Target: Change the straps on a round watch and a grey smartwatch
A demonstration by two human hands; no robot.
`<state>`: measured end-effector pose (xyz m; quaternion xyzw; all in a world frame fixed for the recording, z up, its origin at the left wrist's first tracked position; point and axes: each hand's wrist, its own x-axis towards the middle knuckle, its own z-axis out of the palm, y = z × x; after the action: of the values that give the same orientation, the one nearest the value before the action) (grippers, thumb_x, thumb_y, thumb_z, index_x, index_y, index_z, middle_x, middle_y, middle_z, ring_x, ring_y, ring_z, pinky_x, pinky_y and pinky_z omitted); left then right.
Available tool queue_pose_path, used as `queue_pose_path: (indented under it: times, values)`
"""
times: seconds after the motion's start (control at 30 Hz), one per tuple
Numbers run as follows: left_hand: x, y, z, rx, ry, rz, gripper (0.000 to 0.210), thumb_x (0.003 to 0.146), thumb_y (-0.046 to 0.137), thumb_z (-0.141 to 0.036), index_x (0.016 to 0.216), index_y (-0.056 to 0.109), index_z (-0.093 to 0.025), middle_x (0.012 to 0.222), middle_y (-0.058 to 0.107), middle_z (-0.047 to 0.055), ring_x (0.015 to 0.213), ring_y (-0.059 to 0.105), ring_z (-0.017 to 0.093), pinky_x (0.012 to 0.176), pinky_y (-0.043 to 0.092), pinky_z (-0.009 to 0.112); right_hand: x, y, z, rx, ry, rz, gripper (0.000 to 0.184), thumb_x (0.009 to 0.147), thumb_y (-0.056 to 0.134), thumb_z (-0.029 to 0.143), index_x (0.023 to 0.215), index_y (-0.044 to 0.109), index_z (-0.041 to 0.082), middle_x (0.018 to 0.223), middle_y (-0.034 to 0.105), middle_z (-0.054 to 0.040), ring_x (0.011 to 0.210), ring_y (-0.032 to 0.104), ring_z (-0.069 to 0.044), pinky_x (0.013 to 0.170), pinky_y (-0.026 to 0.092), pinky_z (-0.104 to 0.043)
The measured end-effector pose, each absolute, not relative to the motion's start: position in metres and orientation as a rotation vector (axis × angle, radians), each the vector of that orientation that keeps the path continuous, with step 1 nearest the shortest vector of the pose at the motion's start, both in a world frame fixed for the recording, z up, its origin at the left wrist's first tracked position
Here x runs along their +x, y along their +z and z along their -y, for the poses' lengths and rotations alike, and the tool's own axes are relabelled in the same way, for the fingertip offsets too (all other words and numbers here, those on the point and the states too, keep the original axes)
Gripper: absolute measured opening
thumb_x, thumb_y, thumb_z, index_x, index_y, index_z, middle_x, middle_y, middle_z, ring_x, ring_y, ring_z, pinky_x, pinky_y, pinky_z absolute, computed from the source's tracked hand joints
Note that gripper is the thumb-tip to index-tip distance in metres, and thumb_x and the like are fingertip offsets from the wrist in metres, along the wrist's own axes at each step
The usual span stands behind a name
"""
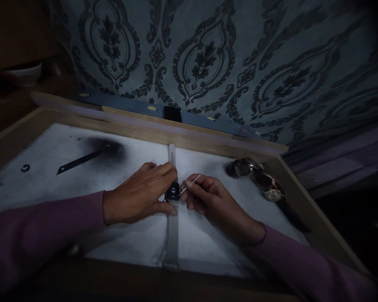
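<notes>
A smartwatch [172,191] with a dark square body and a pale grey strap [172,235] lies stretched out on the white surface. Its upturned side shows a round mark and two small bright dots. My left hand [141,193] grips the watch from the left, fingers at its upper edge and thumb by the lower strap joint. Between the thumb and fingers of my right hand [208,195] is a thin, light, pen-like tool [193,180]. The tool's tip points at the right edge of the watch body; whether it touches cannot be made out.
Raised wooden edges [321,214] frame the white surface [119,241]. Several wristwatches [272,194] lie at the right. A dark flat strip [78,162] and a small black curved piece [25,168] are at the left. A black object [172,113] rests on the back ledge, before patterned wallpaper.
</notes>
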<state>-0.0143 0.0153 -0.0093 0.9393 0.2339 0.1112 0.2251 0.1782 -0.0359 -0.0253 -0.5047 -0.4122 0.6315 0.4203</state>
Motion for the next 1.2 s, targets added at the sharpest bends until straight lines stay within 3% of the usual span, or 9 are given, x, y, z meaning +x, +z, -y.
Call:
queue_pose_path:
  times: [0.87, 1.03, 1.2]
  values:
    - [-0.015, -0.007, -0.015, 2.561, 0.32, -0.63, 0.035, 0.087, 0.062, -0.048, 0.102, 0.049, -0.019, 0.103, 0.055, 0.003, 0.092, 0.054, 0.021, 0.086, 0.039, 0.039, 0.178, -0.028, 0.037, -1.239, 1.524, 1.189, 0.029, 0.082, 0.07, 0.043, 0.076, 0.057, 0.017, 0.066, 0.066, -0.0006, 0.046, 0.054, -0.008, 0.04, 0.039, -0.019]
    - [-0.015, -0.007, -0.015, 2.559, 0.308, -0.632, 0.037, 0.085, 0.064, -0.048, 0.103, 0.049, -0.019, 0.103, 0.055, 0.003, 0.092, 0.054, 0.021, 0.086, 0.039, 0.039, 0.178, -0.025, 0.044, -1.251, 1.35, 1.427, 0.031, 0.089, 0.061, 0.047, 0.078, 0.057, 0.018, 0.063, 0.062, -0.0002, 0.048, 0.053, -0.009, 0.044, 0.042, -0.022]
    - [-0.015, -0.005, -0.015, 2.57, 0.288, -0.647, 0.036, 0.086, 0.064, -0.047, 0.103, 0.049, -0.019, 0.103, 0.054, 0.004, 0.091, 0.053, 0.021, 0.085, 0.039, 0.038, 0.177, -0.016, 0.051, -1.254, 0.949, 1.865, 0.024, 0.097, 0.05, 0.035, 0.08, 0.058, 0.02, 0.059, 0.058, 0.001, 0.049, 0.052, -0.011, 0.05, 0.042, -0.025]
